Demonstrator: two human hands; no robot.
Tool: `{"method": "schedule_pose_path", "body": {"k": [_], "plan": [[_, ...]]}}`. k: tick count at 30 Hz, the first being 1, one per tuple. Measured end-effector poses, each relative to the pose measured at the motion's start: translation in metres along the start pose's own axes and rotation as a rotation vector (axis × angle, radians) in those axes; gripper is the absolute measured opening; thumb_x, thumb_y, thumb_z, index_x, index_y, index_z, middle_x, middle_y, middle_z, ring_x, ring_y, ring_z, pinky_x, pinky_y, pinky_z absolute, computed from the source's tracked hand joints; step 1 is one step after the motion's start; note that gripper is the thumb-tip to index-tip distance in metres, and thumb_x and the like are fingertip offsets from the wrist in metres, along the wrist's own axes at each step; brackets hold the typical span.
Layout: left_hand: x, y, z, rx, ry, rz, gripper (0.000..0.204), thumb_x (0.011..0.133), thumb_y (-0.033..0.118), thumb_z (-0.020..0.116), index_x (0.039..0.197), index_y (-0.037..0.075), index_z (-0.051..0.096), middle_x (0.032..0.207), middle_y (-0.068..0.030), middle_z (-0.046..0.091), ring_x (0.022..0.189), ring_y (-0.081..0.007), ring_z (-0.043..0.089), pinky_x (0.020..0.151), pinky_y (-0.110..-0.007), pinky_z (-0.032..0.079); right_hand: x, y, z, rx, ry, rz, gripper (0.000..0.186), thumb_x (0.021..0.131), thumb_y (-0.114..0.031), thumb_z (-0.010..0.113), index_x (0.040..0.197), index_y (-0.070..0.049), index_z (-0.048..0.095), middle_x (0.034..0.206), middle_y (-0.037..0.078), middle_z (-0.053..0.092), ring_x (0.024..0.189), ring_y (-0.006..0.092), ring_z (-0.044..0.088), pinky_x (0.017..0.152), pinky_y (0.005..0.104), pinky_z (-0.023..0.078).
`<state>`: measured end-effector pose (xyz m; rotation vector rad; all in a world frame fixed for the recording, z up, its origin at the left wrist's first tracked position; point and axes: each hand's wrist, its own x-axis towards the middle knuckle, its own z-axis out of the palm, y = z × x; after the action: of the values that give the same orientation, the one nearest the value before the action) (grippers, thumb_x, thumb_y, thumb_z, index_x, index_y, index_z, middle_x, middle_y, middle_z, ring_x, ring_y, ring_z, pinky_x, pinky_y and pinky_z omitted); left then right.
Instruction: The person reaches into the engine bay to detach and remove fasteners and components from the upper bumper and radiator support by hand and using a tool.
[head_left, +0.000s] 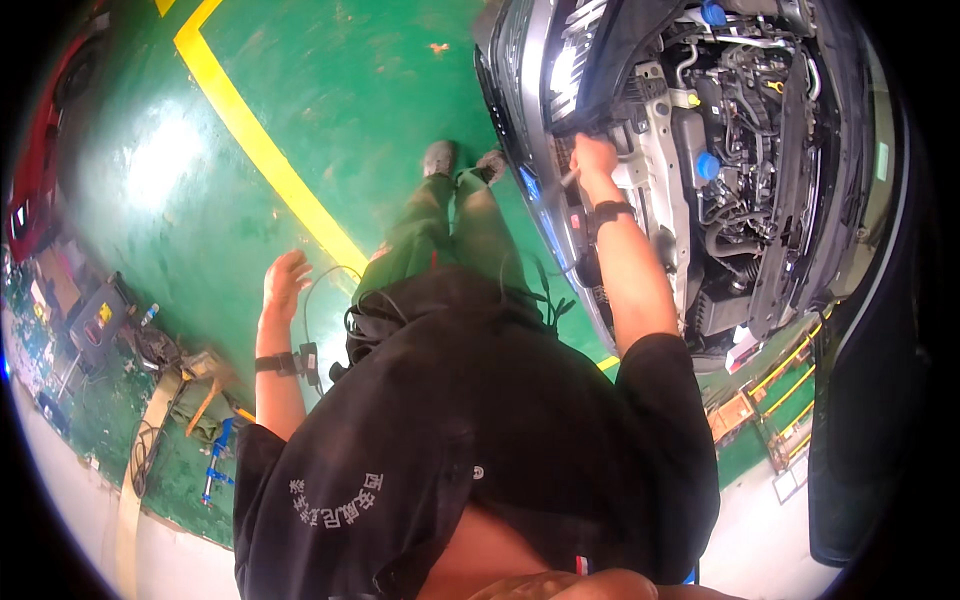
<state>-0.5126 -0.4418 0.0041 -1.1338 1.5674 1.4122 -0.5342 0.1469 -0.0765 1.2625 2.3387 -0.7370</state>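
Note:
My right hand reaches out to the front end of a dark car with its bonnet raised. Its fingers are closed beside the gap between the front grille and the pale metal crossmember. Something thin and pale shows by the fingers, too blurred to name. Beyond the crossmember lies the engine, with a blue cap near my wrist. My left hand hangs out over the green floor, fingers loosely bent and apart, with nothing in it. Both wrists wear dark bands, and a cable runs from the left one.
A yellow line crosses the green floor. A red car stands at the far left. Tools, a grey case and a blue stand lie at the lower left. A yellow-railed rack is at the right.

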Motion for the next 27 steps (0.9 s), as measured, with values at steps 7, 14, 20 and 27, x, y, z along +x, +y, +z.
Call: {"method": "schedule_pose_path", "body": {"k": [7, 14, 20, 27], "plan": [[-0.015, -0.010, 0.015, -0.055, 0.010, -0.017, 0.032, 0.091, 0.023, 0.054, 0.115, 0.001, 0.056, 0.110, -0.0100, 0.060, 0.093, -0.0211, 0.061, 0.070, -0.032, 0.047, -0.010, 0.008, -0.012, -0.513, 0.048, -0.370, 0.037, 0.089, -0.032, 0.050, 0.096, 0.002, 0.060, 0.086, 0.026, 0.067, 0.088, 0.0399, 0.066, 0.079, 0.0476, 0.052], [-0.027, -0.012, 0.024, -0.071, 0.012, 0.016, 0.032, 0.091, 0.022, 0.054, 0.114, 0.000, 0.056, 0.109, -0.0099, 0.060, 0.093, -0.0214, 0.061, 0.069, -0.031, 0.046, -0.007, 0.013, -0.013, -0.276, 0.112, -0.200, 0.027, 0.084, -0.023, 0.056, 0.091, 0.002, 0.062, 0.090, 0.026, 0.066, 0.092, 0.0427, 0.063, 0.084, 0.0495, 0.048], [-0.032, -0.014, 0.032, -0.096, 0.000, 0.029, 0.032, 0.089, 0.020, 0.055, 0.114, 0.000, 0.056, 0.108, -0.0097, 0.060, 0.091, -0.0213, 0.061, 0.069, -0.032, 0.046, 0.000, 0.015, -0.018, -0.301, -0.058, -0.360, 0.019, 0.084, -0.019, 0.059, 0.090, -0.001, 0.062, 0.106, 0.024, 0.061, 0.098, 0.0397, 0.061, 0.086, 0.0464, 0.050], [-0.040, -0.027, 0.032, -0.147, 0.036, 0.014, 0.031, 0.090, 0.023, 0.057, 0.109, -0.001, 0.057, 0.100, -0.0085, 0.059, 0.086, -0.0193, 0.060, 0.067, -0.030, 0.046, 0.001, 0.017, -0.011, -0.362, 0.026, -0.157, 0.032, 0.087, -0.027, 0.055, 0.098, 0.002, 0.062, 0.097, 0.026, 0.066, 0.100, 0.0408, 0.062, 0.088, 0.0462, 0.049]]}}
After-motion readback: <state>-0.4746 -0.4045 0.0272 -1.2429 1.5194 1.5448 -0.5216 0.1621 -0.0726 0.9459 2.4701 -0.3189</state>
